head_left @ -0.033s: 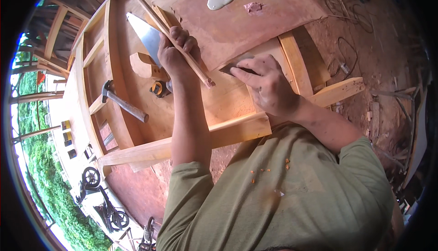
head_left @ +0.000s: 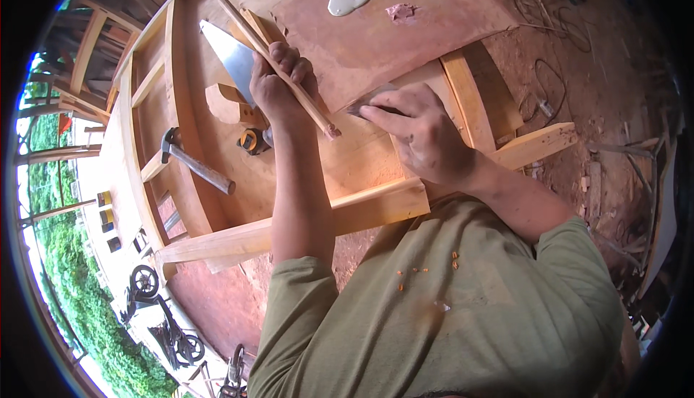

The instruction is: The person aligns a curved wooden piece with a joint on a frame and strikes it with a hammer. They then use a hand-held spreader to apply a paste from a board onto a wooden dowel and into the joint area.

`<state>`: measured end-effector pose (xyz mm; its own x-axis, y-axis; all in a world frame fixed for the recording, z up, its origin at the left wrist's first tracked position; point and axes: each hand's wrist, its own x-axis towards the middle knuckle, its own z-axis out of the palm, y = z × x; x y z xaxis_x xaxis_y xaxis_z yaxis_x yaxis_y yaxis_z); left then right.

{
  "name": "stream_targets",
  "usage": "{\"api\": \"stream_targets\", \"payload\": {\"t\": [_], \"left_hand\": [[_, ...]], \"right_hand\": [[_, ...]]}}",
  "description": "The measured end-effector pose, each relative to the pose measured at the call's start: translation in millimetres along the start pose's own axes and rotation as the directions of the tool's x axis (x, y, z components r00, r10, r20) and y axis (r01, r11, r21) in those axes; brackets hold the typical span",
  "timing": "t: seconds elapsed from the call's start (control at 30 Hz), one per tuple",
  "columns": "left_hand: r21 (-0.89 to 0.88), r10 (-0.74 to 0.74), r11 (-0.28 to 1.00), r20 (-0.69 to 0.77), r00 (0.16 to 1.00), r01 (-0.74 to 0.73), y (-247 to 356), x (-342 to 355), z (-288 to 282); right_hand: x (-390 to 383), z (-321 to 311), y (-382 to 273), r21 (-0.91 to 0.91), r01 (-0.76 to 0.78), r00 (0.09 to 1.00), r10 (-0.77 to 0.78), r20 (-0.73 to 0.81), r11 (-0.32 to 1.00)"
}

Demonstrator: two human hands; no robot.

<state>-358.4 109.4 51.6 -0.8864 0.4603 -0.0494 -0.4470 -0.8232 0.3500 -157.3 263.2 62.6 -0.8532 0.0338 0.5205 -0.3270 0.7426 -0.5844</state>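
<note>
My left hand [head_left: 283,83] is closed around a thin wooden strip [head_left: 246,27], which slants from upper left to lower right. A small pinkish lump sits on its near end. In my right hand [head_left: 428,130] a dark, thin putty knife [head_left: 371,99] is pinched; its grip is hidden by my fingers. Its blade is close to the corner of a reddish-brown board [head_left: 318,33] and right of the strip's near end. Beyond my left hand lies a handsaw [head_left: 230,58] with a pale blade, partly covered by the hand and strip.
A claw hammer [head_left: 195,165] rests across the wooden frame [head_left: 181,109] at left. Beside my left forearm are a tape measure [head_left: 251,140] and a wood block [head_left: 226,103]. White paste [head_left: 348,2] and pink putty [head_left: 402,12] lie on the board. Cables [head_left: 553,94] cross the ground at right.
My right hand and the putty knife have shifted very slightly, with the fingertips a little further left. My left hand and the wooden strip look unchanged.
</note>
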Motion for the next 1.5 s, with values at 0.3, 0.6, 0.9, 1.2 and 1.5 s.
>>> {"api": "stream_targets", "payload": {"t": [0.3, 0.6, 0.9, 1.2, 1.5], "left_hand": [[0.085, 0.076, 0.994, -0.067, 0.995, -0.07, -3.2, -2.1, 9.4], [0.013, -0.057, 0.998, 0.089, 0.994, 0.056, 3.8, 1.5, -8.5], [0.024, 0.057, 0.998, 0.016, 0.998, -0.057, -3.5, -1.3, 3.8], [-0.019, -0.012, 1.0, 0.094, 0.995, 0.014, 0.8, 0.8, -6.5], [0.001, 0.017, 1.0, 0.054, 0.998, -0.017, -1.8, -4.6, -2.6]], "right_hand": [[10.0, -14.3, -16.8, 0.07, 0.136, 0.981, -0.144, 0.132, 0.988], [8.1, 1.3, -10.1, 0.309, 0.005, 0.999, -0.018, 0.037, 0.951], [-10.1, -4.8, -11.3, 0.304, 0.019, 0.999, -0.031, 0.038, 0.953], [7.2, 10.9, -7.8, 0.475, -0.094, 0.995, 0.062, 0.083, 0.875], [3.9, 3.1, -7.8, 0.462, -0.162, 0.986, 0.124, 0.113, 0.872]]}}
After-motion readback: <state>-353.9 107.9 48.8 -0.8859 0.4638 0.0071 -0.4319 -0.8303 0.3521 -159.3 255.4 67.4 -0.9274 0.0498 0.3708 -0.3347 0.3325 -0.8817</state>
